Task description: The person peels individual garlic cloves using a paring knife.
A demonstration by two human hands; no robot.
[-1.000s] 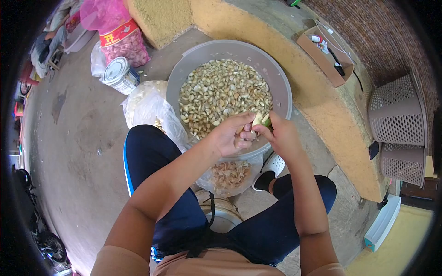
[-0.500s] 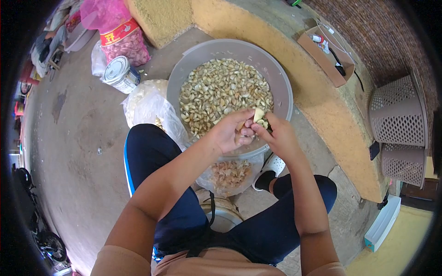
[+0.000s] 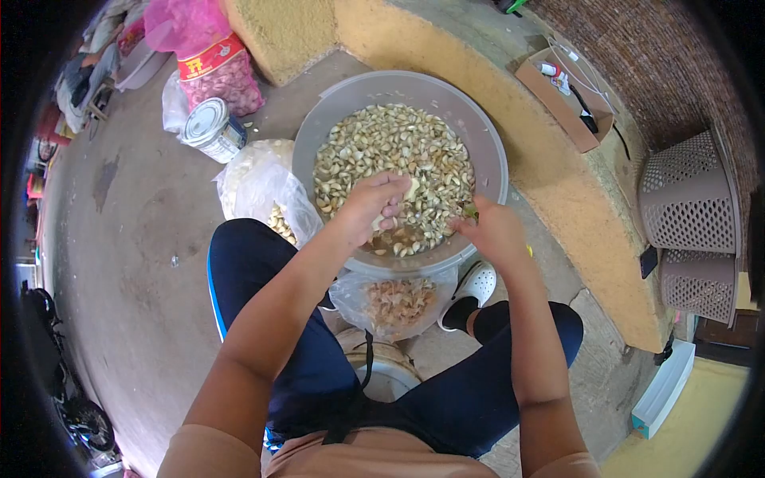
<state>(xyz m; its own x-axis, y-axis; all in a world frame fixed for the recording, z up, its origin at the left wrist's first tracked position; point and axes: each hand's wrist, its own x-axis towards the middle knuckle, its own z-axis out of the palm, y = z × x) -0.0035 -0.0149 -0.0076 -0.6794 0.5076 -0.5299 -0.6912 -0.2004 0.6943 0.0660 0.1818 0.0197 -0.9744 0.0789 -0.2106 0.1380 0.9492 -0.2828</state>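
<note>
A wide grey basin [image 3: 486, 119] stands in front of me with many garlic cloves [image 3: 398, 131] lying in water. Over its near left part, my left hand [image 3: 370, 207] is closed, pinching a pale garlic clove [image 3: 413, 189] between thumb and fingers. Its other fingers curl in, and a whitish bit shows at the palm. My right hand [image 3: 494, 231] is closed above the basin's right rim. A small yellow-green bit [image 3: 471, 211] shows at its fingertips and a yellow spot at the far side of the fist. What it holds is mostly hidden.
A clear bag of papery skins [image 3: 401, 307] sits below the basin's near rim. To the left are a plastic bag with peeled cloves [image 3: 275, 191], a paint can [image 3: 213, 131] and a pink mesh sack [image 3: 223, 80]. A low yellow wall [image 3: 550, 167] curves along the right, bearing a cardboard box [image 3: 562, 103].
My hands were together over the basin's right part at a clove; now they are apart. The left has moved left with a pale clove, and the right has drawn toward the right rim.
</note>
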